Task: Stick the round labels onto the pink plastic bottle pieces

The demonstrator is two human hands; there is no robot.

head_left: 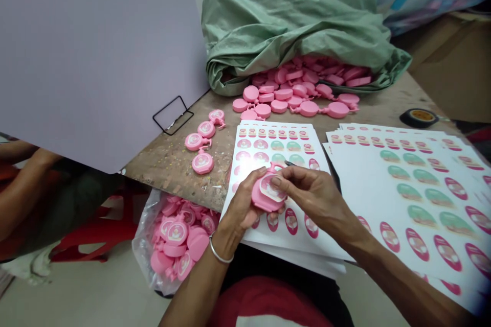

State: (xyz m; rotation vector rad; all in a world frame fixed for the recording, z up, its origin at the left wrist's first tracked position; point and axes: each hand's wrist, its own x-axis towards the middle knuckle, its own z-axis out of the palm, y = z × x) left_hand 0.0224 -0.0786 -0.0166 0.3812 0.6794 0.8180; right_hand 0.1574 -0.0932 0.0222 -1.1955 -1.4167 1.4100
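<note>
My left hand [245,204] is closed round a pink round plastic piece [261,199], held over a sticker sheet [280,148]. My right hand [310,194] is pinched, its thumb pressing an oval sticker [271,188] onto the piece's face. A thin dark tool tip [289,163] pokes out above the right fingers. A silver bangle [219,254] circles my left wrist. Three stickered pink pieces [202,144] lie in a row on the table to the left.
A green sack [291,15] at the back spills plain pink pieces [299,92]. More sticker sheets [422,189] lie to the right, near a tape roll [419,116]. A clear bag of stickered pieces [178,245] sits below the table edge. Another person's arm [23,184] is at left, under a grey board [92,56].
</note>
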